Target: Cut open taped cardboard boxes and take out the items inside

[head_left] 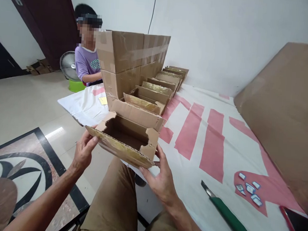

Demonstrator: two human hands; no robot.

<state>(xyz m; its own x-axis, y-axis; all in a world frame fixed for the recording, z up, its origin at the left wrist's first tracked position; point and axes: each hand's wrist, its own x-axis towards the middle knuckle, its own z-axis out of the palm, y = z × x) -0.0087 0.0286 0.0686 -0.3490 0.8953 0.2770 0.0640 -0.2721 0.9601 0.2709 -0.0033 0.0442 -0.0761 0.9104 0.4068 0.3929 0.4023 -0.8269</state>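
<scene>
One open cardboard box (125, 150), between left fingers (92, 143) and right fingers (147, 175), both clamped on its ends

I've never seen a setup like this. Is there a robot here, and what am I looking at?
There's no robot: these are a person's bare left hand and right hand. The single picture comes from a camera worn on that person's head, looking forward and down. Between them, the hands hold an open-topped brown cardboard box by its near corners.

On the white-and-pink cloth are stacked, taped brown cartons, a row of opened cardboard boxes, a green-handled cutter and small blue-edged pieces, too small to identify. Another person in a purple shirt is beyond the table's left side.
</scene>
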